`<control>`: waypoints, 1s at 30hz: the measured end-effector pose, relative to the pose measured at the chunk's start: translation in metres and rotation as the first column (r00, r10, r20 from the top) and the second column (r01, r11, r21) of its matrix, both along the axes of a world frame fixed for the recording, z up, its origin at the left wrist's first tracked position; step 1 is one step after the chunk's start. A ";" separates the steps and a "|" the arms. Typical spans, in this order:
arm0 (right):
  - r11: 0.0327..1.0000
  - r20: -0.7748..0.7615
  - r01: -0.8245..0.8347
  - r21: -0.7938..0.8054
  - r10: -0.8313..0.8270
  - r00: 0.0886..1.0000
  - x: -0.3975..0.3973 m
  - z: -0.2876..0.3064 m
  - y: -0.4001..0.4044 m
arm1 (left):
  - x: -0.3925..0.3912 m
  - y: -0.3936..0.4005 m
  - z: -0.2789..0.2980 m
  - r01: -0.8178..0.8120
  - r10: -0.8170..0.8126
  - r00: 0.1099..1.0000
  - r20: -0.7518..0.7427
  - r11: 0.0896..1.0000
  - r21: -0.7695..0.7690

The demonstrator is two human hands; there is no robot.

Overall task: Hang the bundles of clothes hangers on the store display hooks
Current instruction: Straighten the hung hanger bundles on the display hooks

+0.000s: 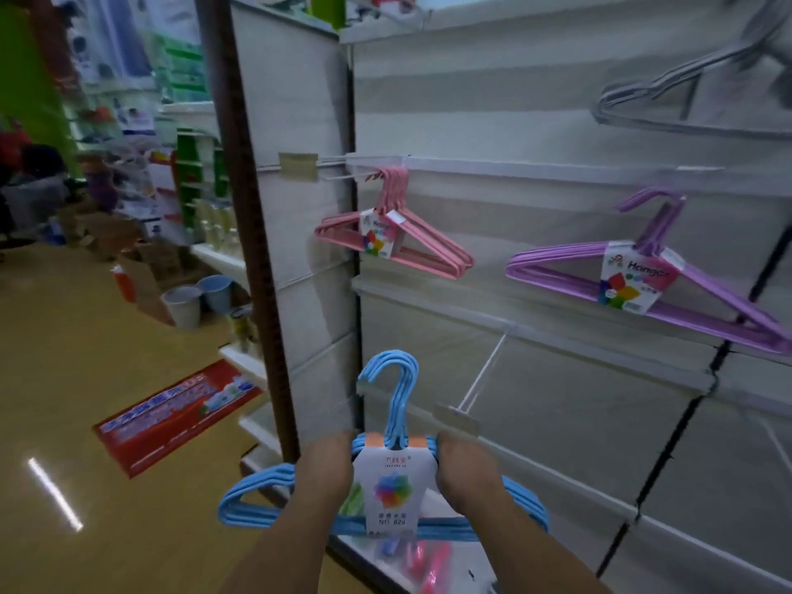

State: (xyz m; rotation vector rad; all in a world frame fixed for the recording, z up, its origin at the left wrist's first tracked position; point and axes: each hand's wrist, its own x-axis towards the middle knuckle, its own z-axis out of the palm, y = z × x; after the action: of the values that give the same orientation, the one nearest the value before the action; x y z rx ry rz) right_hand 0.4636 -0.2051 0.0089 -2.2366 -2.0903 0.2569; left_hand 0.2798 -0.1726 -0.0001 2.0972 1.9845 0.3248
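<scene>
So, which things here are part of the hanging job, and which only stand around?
Part of the job:
- blue hanger bundle, held by left hand and right hand
- empty display hook
- pink bundle, purple bundle, already hung

Only around:
- two buckets
- cardboard boxes
- red floor sign

Left hand (322, 473) and right hand (465, 475) raised side by side, fingers curled, forearms extended forward.

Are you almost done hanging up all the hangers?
Partly. The pink bundle, purple bundle and grey bundle already hang on the wall. The blue bundle is held by the left hand and right hand. It has yet to go on a hook; the empty hook is nearby.
</scene>
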 end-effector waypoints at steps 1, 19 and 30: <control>1.000 -0.007 0.025 0.001 -0.025 1.000 0.002 0.001 -0.002 | 0.002 0.002 0.000 0.025 -0.025 1.000 0.002 1.000 -0.002; 0.962 0.132 0.206 0.181 -0.231 0.964 0.127 0.068 -0.117 | 0.138 -0.070 0.061 0.314 -0.301 0.949 -0.094 0.933 0.178; 0.828 0.187 0.418 0.375 -0.509 0.840 0.249 0.131 -0.204 | 0.280 -0.131 0.117 0.464 -0.509 0.860 0.039 0.812 0.354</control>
State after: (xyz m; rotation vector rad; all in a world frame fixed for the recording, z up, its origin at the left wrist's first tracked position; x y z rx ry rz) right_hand 0.7126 -0.4095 0.1394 -2.5818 -1.4495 -0.4255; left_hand 0.5597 -0.3036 0.1165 2.6177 1.3099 0.7152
